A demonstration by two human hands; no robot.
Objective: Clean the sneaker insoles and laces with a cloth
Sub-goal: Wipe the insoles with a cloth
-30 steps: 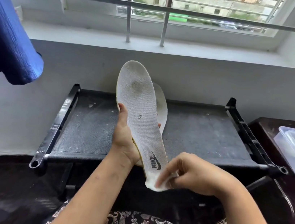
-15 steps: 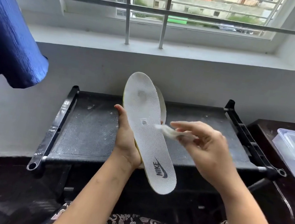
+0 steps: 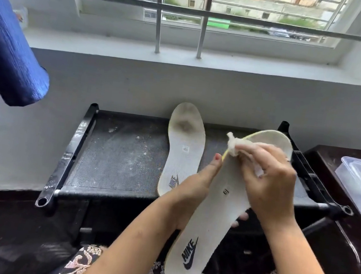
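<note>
Right, my left hand (image 3: 192, 192) grips one insole (image 3: 217, 214) from underneath, toe end tilted far-right, heel near my lap. Right hand (image 3: 270, 184) is pinched round a white cloth (image 3: 234, 144), pressed on the insole's front part. 2nd insole (image 3: 184, 149) lies flat on the black rack (image 3: 115, 151), just left of my hands, w/ a dark smudge near its toe.

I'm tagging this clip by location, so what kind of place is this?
Most likely a room in a home, by a window. A barred window looks out on neighbouring buildings, a low black rack stands under its sill, and blue fabric hangs at the left.
</note>
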